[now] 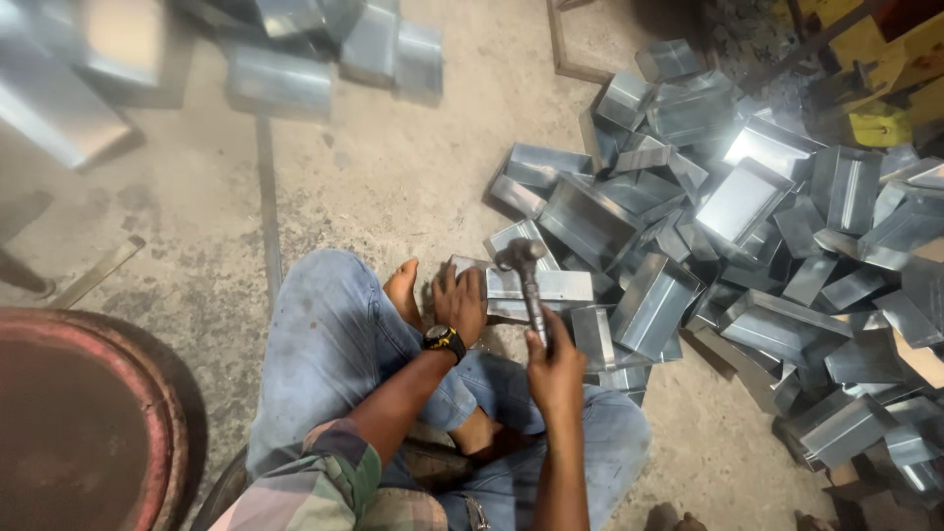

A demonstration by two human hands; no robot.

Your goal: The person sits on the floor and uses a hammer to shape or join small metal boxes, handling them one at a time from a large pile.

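His left hand [459,303] pressed flat, fingers together, on a folded metal tray [536,292]; the right hand [554,366] clenched a hammer [526,275], with heaped trays [777,236] crowding just beside.

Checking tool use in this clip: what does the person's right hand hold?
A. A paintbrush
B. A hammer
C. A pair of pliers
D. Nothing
B: the right hand grips the handle of a hammer, whose head is raised over a folded metal tray that the left hand presses down on the floor.
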